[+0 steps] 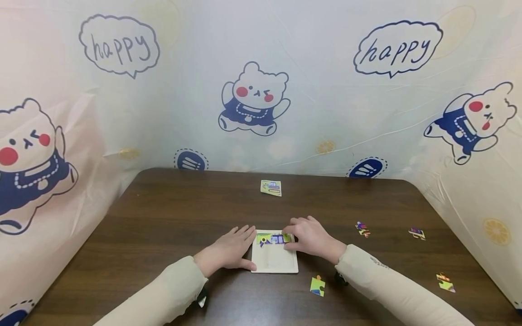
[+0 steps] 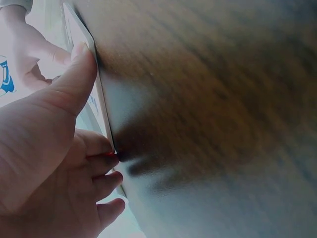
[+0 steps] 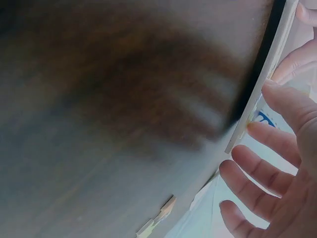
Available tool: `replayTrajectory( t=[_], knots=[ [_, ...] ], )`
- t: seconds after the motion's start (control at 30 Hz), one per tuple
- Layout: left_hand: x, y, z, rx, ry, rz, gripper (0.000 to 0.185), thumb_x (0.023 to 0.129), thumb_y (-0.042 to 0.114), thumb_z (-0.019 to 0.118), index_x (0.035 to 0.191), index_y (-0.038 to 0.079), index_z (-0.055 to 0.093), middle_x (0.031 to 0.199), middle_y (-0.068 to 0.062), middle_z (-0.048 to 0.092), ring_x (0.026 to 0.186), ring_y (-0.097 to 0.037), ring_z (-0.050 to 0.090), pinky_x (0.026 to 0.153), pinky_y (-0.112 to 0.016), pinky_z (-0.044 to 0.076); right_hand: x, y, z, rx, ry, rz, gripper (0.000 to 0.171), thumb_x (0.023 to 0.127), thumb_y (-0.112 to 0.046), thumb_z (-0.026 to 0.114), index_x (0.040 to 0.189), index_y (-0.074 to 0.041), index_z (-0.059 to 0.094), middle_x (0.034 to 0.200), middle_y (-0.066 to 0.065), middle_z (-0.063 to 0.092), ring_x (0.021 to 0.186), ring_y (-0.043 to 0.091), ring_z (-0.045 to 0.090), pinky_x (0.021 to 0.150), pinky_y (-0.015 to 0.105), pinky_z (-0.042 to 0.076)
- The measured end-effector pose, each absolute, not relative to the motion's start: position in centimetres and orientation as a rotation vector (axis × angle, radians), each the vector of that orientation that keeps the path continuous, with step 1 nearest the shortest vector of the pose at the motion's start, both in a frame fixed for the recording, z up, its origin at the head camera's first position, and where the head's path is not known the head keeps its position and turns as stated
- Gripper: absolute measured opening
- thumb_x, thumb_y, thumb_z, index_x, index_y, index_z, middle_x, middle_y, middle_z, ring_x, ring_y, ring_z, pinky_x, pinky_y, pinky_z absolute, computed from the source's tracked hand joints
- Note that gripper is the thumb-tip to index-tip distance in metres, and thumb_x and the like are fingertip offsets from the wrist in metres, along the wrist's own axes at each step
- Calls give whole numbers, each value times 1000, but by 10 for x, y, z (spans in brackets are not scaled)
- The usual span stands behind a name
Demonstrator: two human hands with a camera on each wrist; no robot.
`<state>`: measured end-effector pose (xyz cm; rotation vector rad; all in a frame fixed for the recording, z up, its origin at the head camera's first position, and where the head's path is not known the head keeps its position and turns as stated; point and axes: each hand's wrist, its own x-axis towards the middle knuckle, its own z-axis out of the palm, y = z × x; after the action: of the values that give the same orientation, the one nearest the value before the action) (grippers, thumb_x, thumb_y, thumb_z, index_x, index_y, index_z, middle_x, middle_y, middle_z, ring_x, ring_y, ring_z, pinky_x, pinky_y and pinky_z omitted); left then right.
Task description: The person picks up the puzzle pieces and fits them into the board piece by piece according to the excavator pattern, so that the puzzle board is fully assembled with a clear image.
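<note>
Tray: a pale square puzzle tray (image 1: 274, 260) lies flat on the dark wooden table (image 1: 163, 217), between the person's two hands.
In the tray: a short row of fitted puzzle pieces (image 1: 272, 238) fills the far edge only; the rest of the tray floor is bare.
Left hand: the left hand (image 1: 229, 250) rests flat against the tray's left side, fingers straight, thumb along the near corner.
Right hand: the right hand (image 1: 311, 236) sits at the tray's far right corner, fingertips pressing on the end of the fitted row.
Wrist views: the left wrist camera shows the thumb (image 2: 74, 79) lying on the tray's thin rim; the right wrist camera shows spread fingers (image 3: 267, 171) just beside the tray edge, blurred.
Around: a loose piece (image 1: 317, 285) lies just behind the right wrist; three more (image 1: 362, 229) are scattered well right of the fingers, and a card (image 1: 271, 187) lies beyond them.
</note>
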<state>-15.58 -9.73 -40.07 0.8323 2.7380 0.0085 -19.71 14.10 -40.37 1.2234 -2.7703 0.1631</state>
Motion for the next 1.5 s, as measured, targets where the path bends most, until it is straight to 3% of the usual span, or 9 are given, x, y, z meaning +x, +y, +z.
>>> replayTrajectory(
  t=[0.77,1.1,1.5],
  knots=[
    [-156,-97,-402,854,2749,-17,89,79,57,60,141,-1,33,146,-13,29,134,-26,24,107,-41,21,-194,140,-406,1200,-2753,189,29,73,-37,77,90,-13,74,72,-5,55,59,7,42,52,25,28],
    [-156,-97,-401,845,2742,4,88,79,56,60,141,-1,33,146,-13,29,134,-27,24,107,-41,21,-199,150,-398,1101,-2813,313,33,75,-38,75,96,-12,73,87,1,63,75,14,53,64,30,45],
    [-155,-97,-401,827,2740,45,89,78,56,61,141,-1,32,147,-13,28,135,-26,23,108,-40,20,-206,192,-394,827,-2945,563,38,78,-35,73,105,-8,69,94,1,62,81,17,58,71,35,50]
  ],
)
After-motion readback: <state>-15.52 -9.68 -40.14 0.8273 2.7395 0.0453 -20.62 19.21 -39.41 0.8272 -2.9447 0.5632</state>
